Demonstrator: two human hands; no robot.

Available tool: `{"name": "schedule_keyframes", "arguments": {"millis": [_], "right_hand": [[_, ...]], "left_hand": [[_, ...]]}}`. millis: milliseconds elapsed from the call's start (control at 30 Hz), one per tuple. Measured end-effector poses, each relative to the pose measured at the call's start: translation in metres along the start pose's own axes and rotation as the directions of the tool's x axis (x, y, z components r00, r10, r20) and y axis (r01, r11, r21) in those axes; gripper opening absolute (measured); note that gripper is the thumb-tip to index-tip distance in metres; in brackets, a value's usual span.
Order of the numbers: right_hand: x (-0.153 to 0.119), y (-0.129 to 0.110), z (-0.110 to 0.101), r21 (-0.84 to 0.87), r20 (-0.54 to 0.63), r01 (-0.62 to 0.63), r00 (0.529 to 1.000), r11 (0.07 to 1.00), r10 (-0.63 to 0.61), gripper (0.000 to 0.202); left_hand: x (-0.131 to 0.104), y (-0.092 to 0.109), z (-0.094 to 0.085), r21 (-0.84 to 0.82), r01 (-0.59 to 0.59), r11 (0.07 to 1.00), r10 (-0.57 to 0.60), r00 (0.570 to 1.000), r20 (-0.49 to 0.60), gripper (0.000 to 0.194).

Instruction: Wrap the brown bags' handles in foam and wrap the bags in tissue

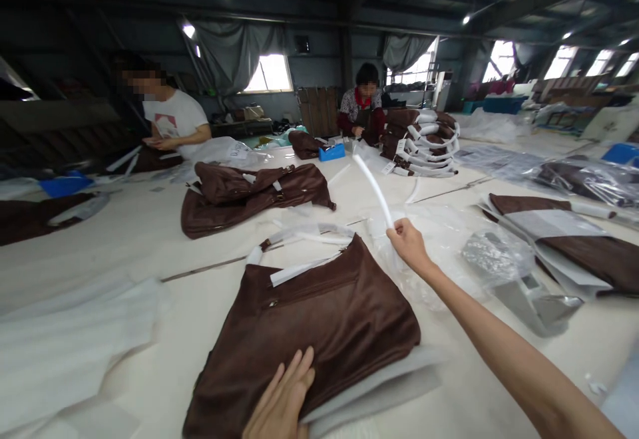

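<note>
Left hand: left hand (282,399) lies flat, fingers together and stretched, palm down on the near edge of the brown bag (319,326); it presses on the bag and does not grasp it.
Right hand: right hand (410,243) is raised above the table, arm stretched forward, fingers closed around the lower end of a white strip (375,189).
White strip: it rises from the right hand in a curve, up and to the left, over the clear plastic bags (449,253).
Brown bag: it lies flat on the table (150,239), directly before the person, with a zipper on the front and handles wrapped in white paper at its far side.
Under the bag: a grey-white sheet (379,386) shows out at the near right corner.
Behind it: a second brown bag (239,199) lies further on the table, well apart from the first.
Right side: more brown bags in clear plastic (564,239) lie near the right arm.
Far end: a stack of bags with white wrapped handles (424,143) stands beside a blue box (332,152).
Other people: two persons sit at the far side, one in a white shirt (174,120) at the left, one in a dark red top (362,110) in the middle; their hands are busy at their own places.
</note>
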State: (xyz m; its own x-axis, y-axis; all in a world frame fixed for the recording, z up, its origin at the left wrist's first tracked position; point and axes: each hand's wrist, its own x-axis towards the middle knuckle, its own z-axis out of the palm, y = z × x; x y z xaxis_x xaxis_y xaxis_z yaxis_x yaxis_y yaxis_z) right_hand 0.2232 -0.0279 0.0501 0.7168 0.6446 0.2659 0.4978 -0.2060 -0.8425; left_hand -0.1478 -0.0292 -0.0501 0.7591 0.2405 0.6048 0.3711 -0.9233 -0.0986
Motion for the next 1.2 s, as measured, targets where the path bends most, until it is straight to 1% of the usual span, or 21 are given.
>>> {"name": "schedule_keyframes", "arguments": {"millis": [67, 100, 167, 200, 233, 267, 300, 333, 367, 400, 433, 467, 500, 600, 633, 700, 800, 900, 967, 1100, 1200], "right_hand": [[-0.009, -0.004, -0.026, 0.061, -0.017, 0.042, 0.999, 0.997, -0.041, 0.033], [-0.017, -0.008, -0.042, 0.111, 0.01, 0.076, 0.997, 0.991, -0.078, 0.033], [-0.039, -0.017, -0.079, 0.219, 0.172, 0.138, 0.969, 0.966, -0.177, 0.031], [-0.053, -0.023, -0.097, 0.232, 0.325, 0.151, 0.919, 0.961, -0.223, 0.029], [-0.066, -0.029, -0.113, 0.211, 0.498, 0.162, 0.831, 0.964, -0.248, 0.026], [-0.08, -0.034, -0.126, 0.189, 0.667, 0.194, 0.694, 0.963, -0.271, 0.021], [-0.093, -0.039, -0.135, 0.183, 0.782, 0.235, 0.553, 0.955, -0.286, 0.017], [-0.106, -0.042, -0.138, 0.184, 0.855, 0.282, 0.427, 0.942, -0.295, 0.015], [-0.119, -0.044, -0.137, 0.197, 0.891, 0.335, 0.332, 0.922, -0.31, 0.015], [-0.133, -0.043, -0.131, 0.208, 0.903, 0.388, 0.276, 0.898, -0.329, 0.016], [-0.146, -0.04, -0.121, 0.212, 0.902, 0.445, 0.255, 0.87, -0.35, 0.018], [-0.159, -0.035, -0.109, 0.207, 0.888, 0.507, 0.263, 0.837, -0.378, 0.02], [-0.171, -0.029, -0.094, 0.187, 0.863, 0.573, 0.292, 0.798, -0.413, 0.022], [-0.194, -0.011, -0.051, 0.053, 0.717, 0.766, 0.417, 0.64, -0.558, 0.024], [-0.197, -0.006, -0.039, -0.003, 0.653, 0.814, 0.441, 0.581, -0.615, 0.024], [-0.199, 0.0, -0.022, -0.105, 0.547, 0.871, 0.454, 0.48, -0.703, 0.024], [-0.198, 0.007, -0.009, -0.191, 0.46, 0.894, 0.446, 0.404, -0.768, 0.027], [-0.198, 0.014, -0.005, -0.206, 0.403, 0.904, 0.427, 0.375, -0.809, 0.026], [-0.198, 0.019, -0.003, -0.211, 0.36, 0.9, 0.434, 0.381, -0.826, 0.025], [-0.201, 0.026, 0.006, -0.256, 0.295, 0.86, 0.504, 0.441, -0.812, 0.024], [-0.204, 0.027, 0.012, -0.322, 0.286, 0.82, 0.561, 0.473, -0.777, 0.021]], "left_hand": [[0.006, 0.0, -0.005, -0.008, 0.024, 1.0, -0.024, 0.999, 0.022, 0.058], [0.011, 0.001, -0.009, -0.022, 0.05, 0.999, -0.049, 0.997, 0.051, 0.059], [0.021, 0.003, -0.018, -0.067, 0.12, 0.991, -0.108, 0.982, 0.155, 0.064], [0.027, 0.003, -0.023, -0.094, 0.17, 0.981, -0.145, 0.962, 0.231, 0.068], [0.033, 0.003, -0.028, -0.121, 0.221, 0.968, -0.176, 0.936, 0.305, 0.07], [0.038, 0.002, -0.032, -0.156, 0.249, 0.956, -0.177, 0.912, 0.369, 0.064], [0.043, -0.001, -0.034, -0.172, 0.274, 0.946, -0.183, 0.891, 0.414, 0.055], [0.047, -0.004, -0.036, -0.175, 0.307, 0.936, -0.205, 0.875, 0.438, 0.045], [0.049, -0.007, -0.037, -0.177, 0.335, 0.925, -0.223, 0.86, 0.459, 0.035], [0.051, -0.01, -0.036, -0.179, 0.357, 0.917, -0.238, 0.849, 0.472, 0.031], [0.053, -0.012, -0.036, -0.179, 0.375, 0.91, -0.252, 0.841, 0.479, 0.032], [0.055, -0.013, -0.036, -0.18, 0.387, 0.904, -0.261, 0.836, 0.482, 0.036], [0.057, -0.014, -0.035, -0.182, 0.394, 0.901, -0.267, 0.835, 0.481, 0.038], [0.064, -0.014, -0.035, -0.183, 0.399, 0.899, -0.276, 0.838, 0.47, 0.038], [0.066, -0.014, -0.036, -0.181, 0.399, 0.899, -0.278, 0.839, 0.468, 0.038], [0.069, -0.014, -0.036, -0.171, 0.399, 0.901, -0.281, 0.837, 0.469, 0.038], [0.07, -0.016, -0.036, -0.148, 0.401, 0.904, -0.288, 0.827, 0.484, 0.038], [0.064, -0.015, -0.037, -0.127, 0.402, 0.907, -0.29, 0.812, 0.506, 0.038], [0.058, -0.011, -0.038, -0.123, 0.396, 0.91, -0.28, 0.805, 0.524, 0.038], [0.044, 0.003, -0.039, -0.158, 0.353, 0.922, -0.214, 0.807, 0.551, 0.038], [0.034, 0.011, -0.037, -0.192, 0.284, 0.94, -0.156, 0.853, 0.499, 0.049]]}}
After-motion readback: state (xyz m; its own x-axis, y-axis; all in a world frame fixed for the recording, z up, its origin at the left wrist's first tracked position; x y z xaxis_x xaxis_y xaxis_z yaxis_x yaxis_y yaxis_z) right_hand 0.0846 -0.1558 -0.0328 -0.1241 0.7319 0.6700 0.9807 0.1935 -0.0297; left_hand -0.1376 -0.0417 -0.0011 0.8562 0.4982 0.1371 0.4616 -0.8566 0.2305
